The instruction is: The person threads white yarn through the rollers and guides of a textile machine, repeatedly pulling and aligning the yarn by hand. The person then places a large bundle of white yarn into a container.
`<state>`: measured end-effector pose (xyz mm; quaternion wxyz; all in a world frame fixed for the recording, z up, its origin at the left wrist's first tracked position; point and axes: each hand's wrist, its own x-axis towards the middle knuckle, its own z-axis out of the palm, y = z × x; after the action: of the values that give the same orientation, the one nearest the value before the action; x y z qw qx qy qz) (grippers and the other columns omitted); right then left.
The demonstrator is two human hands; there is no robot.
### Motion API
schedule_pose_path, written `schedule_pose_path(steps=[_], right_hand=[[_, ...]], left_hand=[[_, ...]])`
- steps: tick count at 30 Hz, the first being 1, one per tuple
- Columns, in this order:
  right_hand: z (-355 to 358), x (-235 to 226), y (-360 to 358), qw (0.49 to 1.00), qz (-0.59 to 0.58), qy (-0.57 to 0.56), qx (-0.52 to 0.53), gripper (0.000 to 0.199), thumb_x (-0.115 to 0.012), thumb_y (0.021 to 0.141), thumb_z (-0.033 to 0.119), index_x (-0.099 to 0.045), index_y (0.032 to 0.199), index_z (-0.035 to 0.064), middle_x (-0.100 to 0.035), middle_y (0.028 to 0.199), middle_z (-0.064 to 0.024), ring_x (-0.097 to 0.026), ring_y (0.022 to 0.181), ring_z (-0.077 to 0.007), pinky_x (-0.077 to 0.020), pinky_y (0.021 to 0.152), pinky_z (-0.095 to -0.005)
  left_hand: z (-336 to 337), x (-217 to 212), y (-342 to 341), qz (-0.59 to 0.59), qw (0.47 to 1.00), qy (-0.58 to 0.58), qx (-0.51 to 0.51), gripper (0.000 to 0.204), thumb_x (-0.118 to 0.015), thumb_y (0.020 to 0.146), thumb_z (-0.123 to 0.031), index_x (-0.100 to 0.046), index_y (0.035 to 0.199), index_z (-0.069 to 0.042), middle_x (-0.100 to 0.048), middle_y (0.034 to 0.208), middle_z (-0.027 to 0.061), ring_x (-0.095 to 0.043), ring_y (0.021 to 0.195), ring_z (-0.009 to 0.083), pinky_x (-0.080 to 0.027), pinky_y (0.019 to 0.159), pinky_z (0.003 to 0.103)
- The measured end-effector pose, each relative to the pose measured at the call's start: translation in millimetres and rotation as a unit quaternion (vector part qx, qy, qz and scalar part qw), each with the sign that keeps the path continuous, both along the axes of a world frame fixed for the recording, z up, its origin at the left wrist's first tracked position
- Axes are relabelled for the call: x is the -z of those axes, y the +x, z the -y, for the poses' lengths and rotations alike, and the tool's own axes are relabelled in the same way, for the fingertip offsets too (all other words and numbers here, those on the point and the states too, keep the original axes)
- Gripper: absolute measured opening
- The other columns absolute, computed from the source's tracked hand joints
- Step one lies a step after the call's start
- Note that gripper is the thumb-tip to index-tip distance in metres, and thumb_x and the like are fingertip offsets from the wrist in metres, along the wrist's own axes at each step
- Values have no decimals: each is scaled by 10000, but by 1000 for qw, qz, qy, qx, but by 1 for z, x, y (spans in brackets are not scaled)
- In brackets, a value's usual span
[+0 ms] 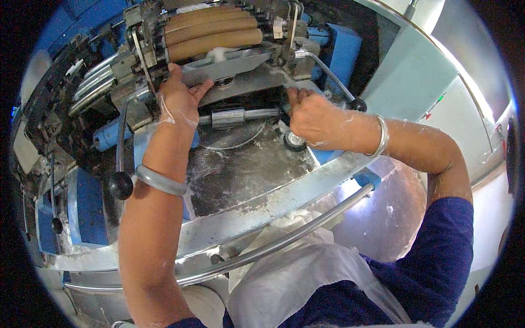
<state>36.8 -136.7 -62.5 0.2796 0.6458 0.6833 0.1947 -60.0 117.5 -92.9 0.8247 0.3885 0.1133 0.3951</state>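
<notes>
My left hand (179, 99) is at the left end of a grey metal plate (235, 65), its fingers and thumb around the lower corner. The plate lies slightly tilted beneath the brown rollers (213, 41), and a tuft of white fibre (218, 53) sits along its upper edge. Beside the dark opening under the plate, my right hand (313, 117) is closed with its fingers curled; whatever they hold is hidden. Just below that hand is a round black-rimmed knob (295, 141). Wisps of white fibre cling to both arms.
A metal bar with a sleeve (228, 117) crosses the opening. Levers with black ball ends (121, 186) stand on both sides, one close to my right wrist (357, 105). A curved steel rail (295, 235) runs along the front, near my apron (306, 273).
</notes>
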Motion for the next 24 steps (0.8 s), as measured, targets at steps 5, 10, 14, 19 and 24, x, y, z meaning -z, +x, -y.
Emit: schedule_pose_path(steps=[5,10,14,19,24], right_hand=[[-8,-11,-12,988,-63,-69,120,545,-710,664,345,-641,979,-95,-566,1131,-356,-610,902,-357,-487,759,-411],[-47,25,-40,955,-205,163,136,748,-644,777,561,-551,1162,-73,-606,1080,-236,-570,1048,-354,-459,897,-431],[-95,65,-28,872,-353,277,194,769,-599,806,605,-559,1125,-94,-603,1072,-260,-567,1024,-380,-456,887,-437],[-97,86,-25,814,-351,445,130,701,-633,797,572,-587,1068,-73,-597,1023,-246,-554,978,-384,-443,897,-448],[-80,75,-38,830,-296,457,119,608,-696,767,465,-588,1080,-46,-588,1045,-217,-536,1018,-373,-384,969,-463]], left_hand=[[0,4,0,6,1000,-2,6,477,-487,992,-350,-408,1296,9,-472,1261,191,-588,1007,334,-601,788,403],[-10,11,5,33,999,1,20,456,-485,994,-339,-413,1293,-2,-484,1248,194,-583,1017,338,-592,815,424],[-22,17,4,26,992,105,62,436,-457,1006,-330,-409,1294,-6,-483,1260,198,-568,1058,350,-580,837,448],[-21,14,1,-17,993,103,63,416,-464,1002,-334,-475,1268,-15,-567,1265,129,-553,1125,336,-493,974,440],[-12,3,-4,0,997,12,71,470,-488,979,-387,-453,1308,-55,-528,1286,168,-527,1158,397,-510,942,527]])
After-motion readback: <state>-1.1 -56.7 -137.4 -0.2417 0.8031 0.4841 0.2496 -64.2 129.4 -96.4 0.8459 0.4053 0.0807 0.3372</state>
